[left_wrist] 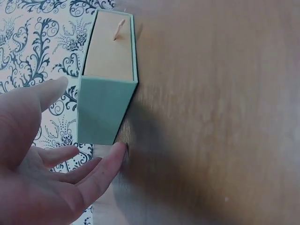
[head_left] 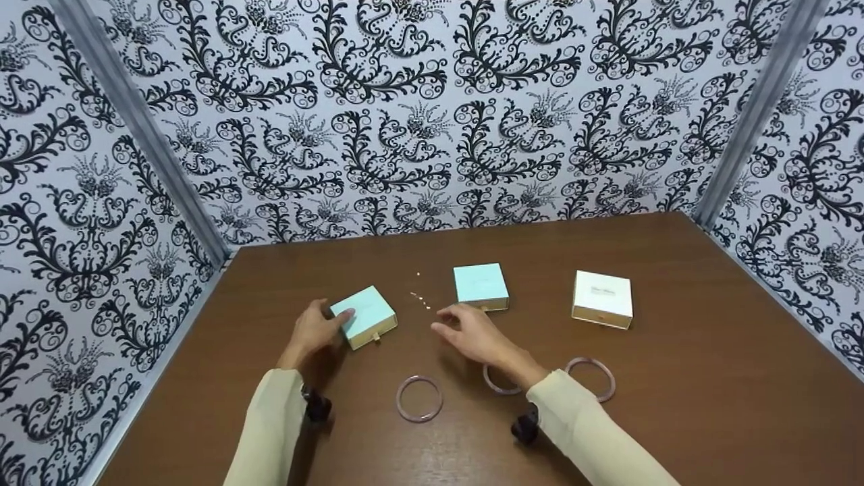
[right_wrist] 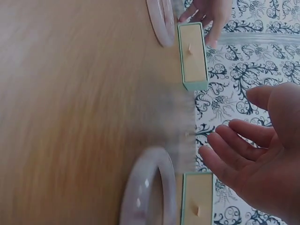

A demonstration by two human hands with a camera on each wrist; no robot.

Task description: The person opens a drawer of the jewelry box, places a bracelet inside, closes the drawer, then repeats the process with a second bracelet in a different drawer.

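Observation:
My left hand [head_left: 314,331] is at the left side of a mint-green drawer box [head_left: 364,314]. Its thumb reaches over the lid while the other fingers lie loosely bent along the side; the left wrist view shows the thumb apart from the box [left_wrist: 101,110]. A small pull tab [left_wrist: 119,29] sticks out of the box's beige front. Over the table, just in front of a second mint-green box [head_left: 480,283], hovers my right hand [head_left: 476,334], fingers relaxed and holding nothing. A pale purple bangle [head_left: 398,398] lies between my forearms.
To the right stands a white drawer box [head_left: 602,297]. Two more bangles, one [head_left: 499,389] partly behind my right wrist and another [head_left: 611,383] beside my right sleeve, lie on the brown table [head_left: 709,378]. Small shiny bits [head_left: 420,298] lie between the mint boxes. Patterned walls enclose the table.

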